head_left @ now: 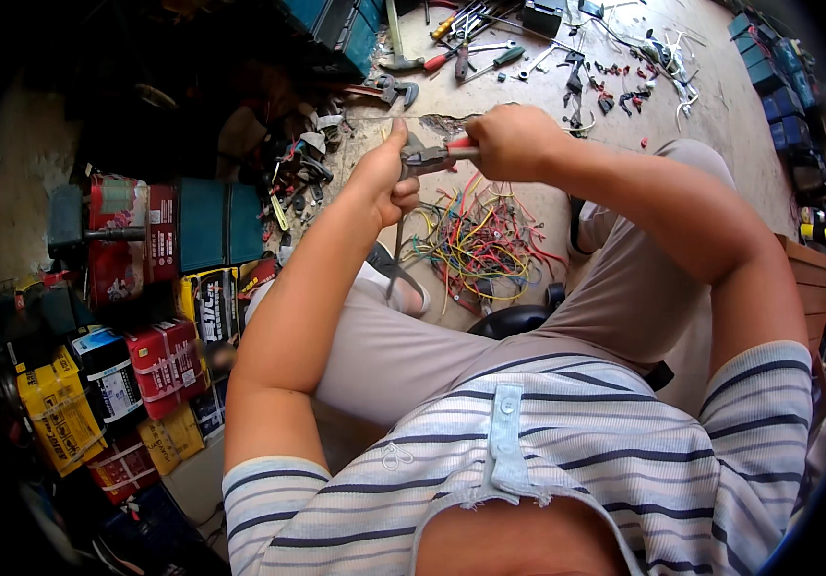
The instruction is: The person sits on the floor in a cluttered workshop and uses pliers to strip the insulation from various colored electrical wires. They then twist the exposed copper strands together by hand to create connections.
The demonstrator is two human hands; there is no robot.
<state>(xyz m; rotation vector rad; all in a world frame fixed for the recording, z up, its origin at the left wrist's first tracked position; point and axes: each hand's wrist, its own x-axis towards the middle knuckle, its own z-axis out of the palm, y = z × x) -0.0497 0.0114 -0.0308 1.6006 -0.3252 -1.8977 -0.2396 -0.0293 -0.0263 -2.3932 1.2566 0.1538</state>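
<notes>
My right hand (520, 144) is closed round the red handles of a pair of pliers (428, 159), whose metal jaws point left. At those jaws, my left hand (384, 180) has its fingers curled and its thumb raised. A dark grey cable (399, 240) runs down from the left fist toward my foot. Where the jaws meet the cable is partly hidden by the fingers, so I cannot tell how firmly they bite. Below both hands a tangled heap of red, yellow and green wires (478, 240) lies on the floor between my legs.
Screwdrivers, wrenches (536, 62) and a hammer (396, 43) lie on the floor ahead. Cut connectors and white wires (672, 62) are spread at the far right. Stacked boxes (163, 365) stand on the left, with teal cases (221, 226) and dark scraps (307, 168) beside them.
</notes>
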